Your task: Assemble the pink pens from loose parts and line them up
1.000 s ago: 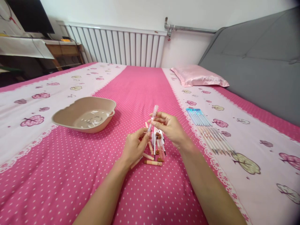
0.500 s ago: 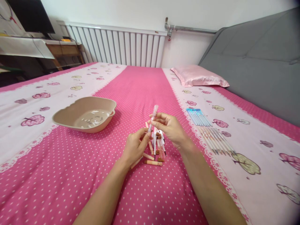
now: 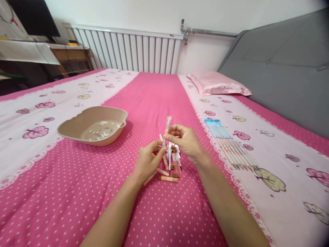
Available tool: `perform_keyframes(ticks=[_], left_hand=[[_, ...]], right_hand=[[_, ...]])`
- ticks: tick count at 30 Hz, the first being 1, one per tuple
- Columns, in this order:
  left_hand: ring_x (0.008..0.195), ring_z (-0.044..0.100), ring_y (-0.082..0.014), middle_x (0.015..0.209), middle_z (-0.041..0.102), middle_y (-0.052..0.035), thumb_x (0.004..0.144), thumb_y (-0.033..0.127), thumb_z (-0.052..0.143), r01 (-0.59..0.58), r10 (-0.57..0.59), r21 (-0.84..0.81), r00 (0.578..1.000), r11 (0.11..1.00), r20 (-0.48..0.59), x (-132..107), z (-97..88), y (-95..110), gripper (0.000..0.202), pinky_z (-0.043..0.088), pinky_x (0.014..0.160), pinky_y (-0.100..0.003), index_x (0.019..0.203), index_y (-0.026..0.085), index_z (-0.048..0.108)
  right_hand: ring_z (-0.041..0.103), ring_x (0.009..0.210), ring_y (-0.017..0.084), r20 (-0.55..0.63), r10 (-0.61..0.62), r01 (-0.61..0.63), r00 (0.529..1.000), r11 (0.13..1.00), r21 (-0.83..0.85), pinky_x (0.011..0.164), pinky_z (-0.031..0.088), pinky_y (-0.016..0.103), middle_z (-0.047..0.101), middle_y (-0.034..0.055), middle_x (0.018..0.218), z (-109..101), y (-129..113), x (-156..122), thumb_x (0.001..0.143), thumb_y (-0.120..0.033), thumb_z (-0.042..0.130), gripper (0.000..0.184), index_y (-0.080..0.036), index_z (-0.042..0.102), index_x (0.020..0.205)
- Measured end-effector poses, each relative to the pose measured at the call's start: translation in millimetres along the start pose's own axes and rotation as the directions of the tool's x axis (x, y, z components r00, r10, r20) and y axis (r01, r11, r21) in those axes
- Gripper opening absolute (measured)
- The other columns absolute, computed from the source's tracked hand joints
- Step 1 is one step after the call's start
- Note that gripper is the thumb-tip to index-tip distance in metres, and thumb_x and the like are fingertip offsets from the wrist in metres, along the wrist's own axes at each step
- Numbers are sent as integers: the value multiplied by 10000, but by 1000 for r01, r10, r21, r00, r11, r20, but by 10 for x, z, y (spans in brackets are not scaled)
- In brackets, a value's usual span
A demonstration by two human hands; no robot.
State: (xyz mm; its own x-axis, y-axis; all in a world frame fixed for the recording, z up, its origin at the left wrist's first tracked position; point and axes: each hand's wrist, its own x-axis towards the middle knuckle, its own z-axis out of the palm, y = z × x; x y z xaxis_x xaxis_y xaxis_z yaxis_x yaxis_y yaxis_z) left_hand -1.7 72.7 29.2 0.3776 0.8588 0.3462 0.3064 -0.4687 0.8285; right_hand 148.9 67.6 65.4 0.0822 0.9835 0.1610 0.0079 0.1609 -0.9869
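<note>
Between my two hands is a translucent pale pink pen point(image 3: 168, 122), tilted with its upper end pointing away from me. My left hand point(image 3: 149, 159) pinches its lower part between thumb and fingers. My right hand point(image 3: 183, 140) is closed around its middle, higher up. Below them on the bedspread lies a loose pile of pen parts: white refills with dark tips point(image 3: 170, 159), clear pinkish barrels with brown ends point(image 3: 176, 168), and peach-coloured tubes point(image 3: 167, 178). My hands hide part of this pile.
On the left stands a beige plastic basin point(image 3: 84, 120) with small white bits inside. To the right, a row of blue-topped pens point(image 3: 218, 129) lies beyond a row of pale pens point(image 3: 236, 154). A pink pillow point(image 3: 218, 83) rests near the grey headboard point(image 3: 280, 65).
The pen has tilted slightly, its upper end shifting a little left. My right hand has moved slightly along it; the things on the bed stay put.
</note>
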Motion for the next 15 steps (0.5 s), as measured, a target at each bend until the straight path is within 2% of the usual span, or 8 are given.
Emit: perform_keyframes(ticks=[5, 11, 15], left_hand=[[628, 595, -115, 775, 682, -26, 846, 331, 511, -7, 7, -30, 1000, 1000, 1, -2, -2, -1, 203, 436, 574, -206, 847, 152, 606], [610, 598, -115, 721, 673, -16, 842, 342, 523, -7, 8, -53, 1000, 999, 14, -5, 7, -13, 209, 435, 552, -201, 851, 149, 602], [603, 597, -117, 713, 667, -18, 842, 342, 519, -6, 6, -47, 1000, 999, 21, -5, 3, -10, 213, 432, 541, -202, 847, 146, 601]], right_hand=[[569, 680, 123, -12, -18, 18, 1000, 1000, -3, 647, 473, 272, 592, -2, 720, 8, 13, -1, 579, -383, 783, 353, -180, 574, 778], [585, 710, 139, 8, 19, -19, 1000, 1000, 2, 669, 474, 294, 604, 4, 755, 11, 30, -6, 607, -375, 767, 386, -183, 570, 877], [596, 743, 149, 4, 18, -18, 1000, 1000, -18, 693, 477, 301, 610, 12, 767, 15, 30, -5, 609, -376, 766, 376, -177, 581, 869]])
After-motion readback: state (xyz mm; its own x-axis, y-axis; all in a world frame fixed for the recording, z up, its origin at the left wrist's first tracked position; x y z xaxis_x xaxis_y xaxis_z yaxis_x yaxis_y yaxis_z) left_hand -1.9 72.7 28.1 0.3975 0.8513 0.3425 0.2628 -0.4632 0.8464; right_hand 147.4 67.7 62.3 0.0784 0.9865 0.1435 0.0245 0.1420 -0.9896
